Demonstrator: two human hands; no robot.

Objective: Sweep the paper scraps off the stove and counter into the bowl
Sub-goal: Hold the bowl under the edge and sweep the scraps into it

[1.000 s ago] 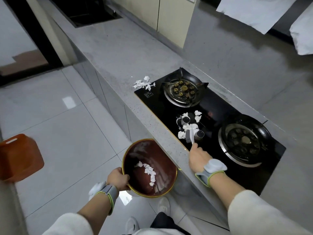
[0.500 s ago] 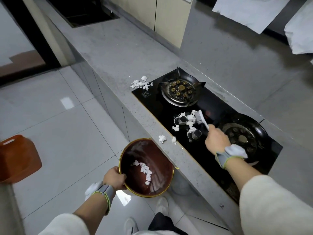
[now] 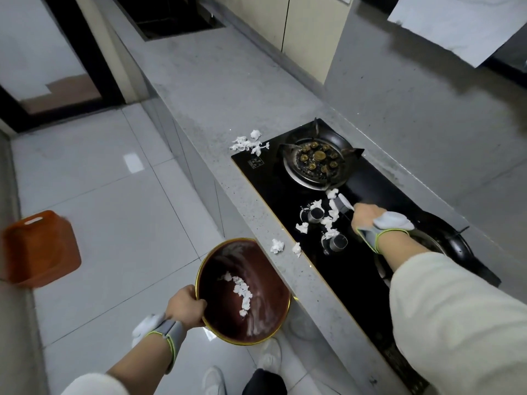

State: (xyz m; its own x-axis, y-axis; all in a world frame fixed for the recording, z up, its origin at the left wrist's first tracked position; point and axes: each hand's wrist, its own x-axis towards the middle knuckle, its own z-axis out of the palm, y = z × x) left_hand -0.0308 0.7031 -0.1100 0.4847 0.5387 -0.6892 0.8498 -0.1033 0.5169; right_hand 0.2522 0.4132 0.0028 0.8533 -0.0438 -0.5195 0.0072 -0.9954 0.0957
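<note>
An orange bin (image 3: 40, 249) sits on the tiled floor at far left. Next, the left hand (image 3: 185, 306) has its grip curled round the near rim of the dark red bowl (image 3: 273, 332), held below the counter (image 3: 199, 89) edge; a curved line of white paper scraps (image 3: 241, 289) lies inside it. Two loose scraps (image 3: 277, 246) rest on the counter edge just above the bowl, and a heap (image 3: 248, 142) lies beside the black stove's (image 3: 268, 189) far corner. More scraps (image 3: 330, 215) are scattered around the two stove knobs (image 3: 315, 213). At right, the right hand (image 3: 366, 218) has its grip clenched on a small white brush (image 3: 343, 202), touching those scraps.
</note>
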